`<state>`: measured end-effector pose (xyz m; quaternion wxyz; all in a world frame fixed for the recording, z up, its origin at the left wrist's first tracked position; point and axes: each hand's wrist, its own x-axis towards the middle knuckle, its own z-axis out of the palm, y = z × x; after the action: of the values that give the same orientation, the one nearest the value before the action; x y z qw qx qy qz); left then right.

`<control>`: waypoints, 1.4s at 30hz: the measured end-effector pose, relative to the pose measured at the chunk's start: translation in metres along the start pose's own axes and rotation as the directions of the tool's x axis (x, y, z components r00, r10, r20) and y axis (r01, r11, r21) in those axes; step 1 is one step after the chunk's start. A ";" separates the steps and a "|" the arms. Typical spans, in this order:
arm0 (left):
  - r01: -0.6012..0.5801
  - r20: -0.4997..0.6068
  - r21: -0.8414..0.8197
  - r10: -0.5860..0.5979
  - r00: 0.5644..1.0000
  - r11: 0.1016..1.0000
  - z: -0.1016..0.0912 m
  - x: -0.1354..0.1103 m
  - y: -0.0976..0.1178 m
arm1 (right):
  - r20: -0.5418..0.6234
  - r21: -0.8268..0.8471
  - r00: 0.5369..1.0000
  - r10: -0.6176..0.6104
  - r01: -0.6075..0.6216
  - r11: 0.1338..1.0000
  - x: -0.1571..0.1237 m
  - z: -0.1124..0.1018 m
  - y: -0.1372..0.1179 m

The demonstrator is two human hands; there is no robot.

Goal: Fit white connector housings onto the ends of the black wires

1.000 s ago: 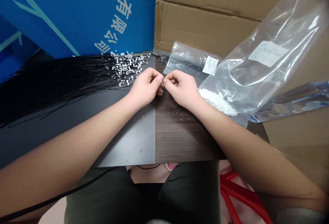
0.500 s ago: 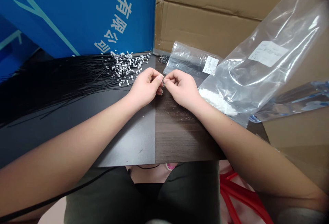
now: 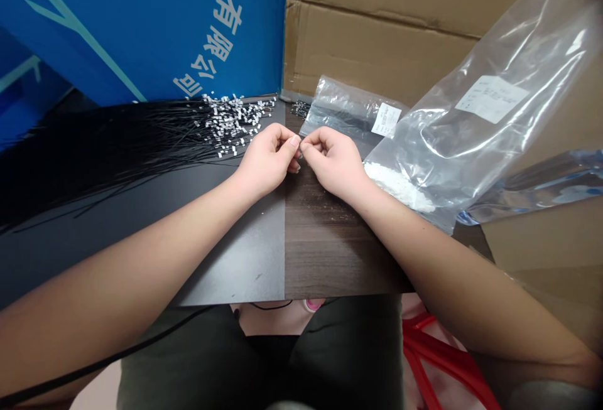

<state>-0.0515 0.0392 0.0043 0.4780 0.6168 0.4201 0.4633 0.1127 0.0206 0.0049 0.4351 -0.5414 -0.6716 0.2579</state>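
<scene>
My left hand [image 3: 269,157] and my right hand [image 3: 333,160] meet fingertip to fingertip above the dark tabletop [image 3: 330,253]. Each is closed in a pinch, thumb against forefinger. Whatever sits between the fingertips is too small and too covered to name. Beyond my left hand lies a big bundle of thin black wires [image 3: 117,137], with small white connectors [image 3: 226,122] on the ends nearest my hands. By my right wrist, a clear plastic bag [image 3: 443,146] holds many small white pieces [image 3: 400,187]. Some small dark metallic pieces [image 3: 299,108] lie behind my hands.
A smaller clear bag with a label [image 3: 346,105] lies behind my right hand. At the back stand a blue panel with white characters [image 3: 141,27] and a cardboard wall [image 3: 377,33]. A red stool [image 3: 438,353] is below the table at right, and a black cable [image 3: 155,331] crosses under my left arm.
</scene>
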 end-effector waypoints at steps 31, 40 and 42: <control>-0.085 0.035 0.032 0.084 0.996 0.996 -0.011 0.006 -0.002 | -0.010 0.044 1.000 0.019 -0.019 0.999 0.002 -0.003 -0.001; -0.083 0.036 0.091 0.080 0.996 0.992 -0.010 0.006 0.001 | 0.052 0.109 0.997 0.049 -0.054 0.993 0.002 -0.004 -0.002; -0.076 0.028 0.089 0.074 0.997 0.993 -0.010 0.006 0.001 | 0.051 0.116 0.997 0.055 -0.061 0.991 0.002 -0.005 -0.002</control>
<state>-0.0603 0.0465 0.0076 0.4371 0.6588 0.4112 0.4537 0.1164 0.0216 0.0099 0.4425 -0.5278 -0.6494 0.3225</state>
